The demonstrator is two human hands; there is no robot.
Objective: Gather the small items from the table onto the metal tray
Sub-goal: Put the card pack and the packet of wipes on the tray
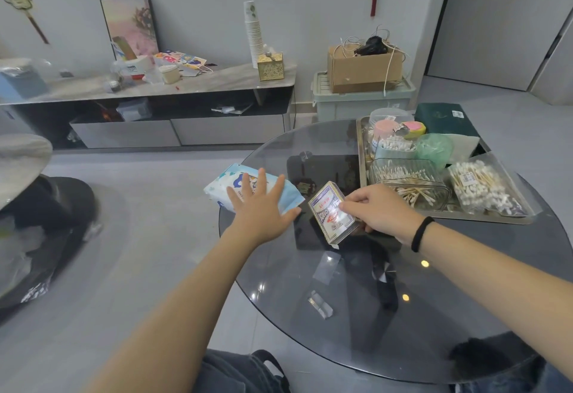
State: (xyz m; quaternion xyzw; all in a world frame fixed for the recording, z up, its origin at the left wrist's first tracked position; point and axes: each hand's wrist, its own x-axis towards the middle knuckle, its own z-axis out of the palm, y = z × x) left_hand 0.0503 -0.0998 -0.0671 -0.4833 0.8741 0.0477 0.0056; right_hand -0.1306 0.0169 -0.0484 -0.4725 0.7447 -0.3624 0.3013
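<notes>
A metal tray [361,157] lies at the far right of the round glass table [387,299]. It holds several containers and bags of cotton swabs [479,186], a green bag and pink items. My right hand [376,211] is shut on a small card box [330,211], lifted and tilted just left of the tray. My left hand [259,203] lies flat, fingers spread, on a blue-and-white tissue pack [231,183] at the table's left edge.
A dark green box [440,118] sits behind the tray. Beyond the table stand a low cabinet [148,95] with clutter and a cardboard box [362,70] on a plastic bin. A dark stool [46,206] is on the left.
</notes>
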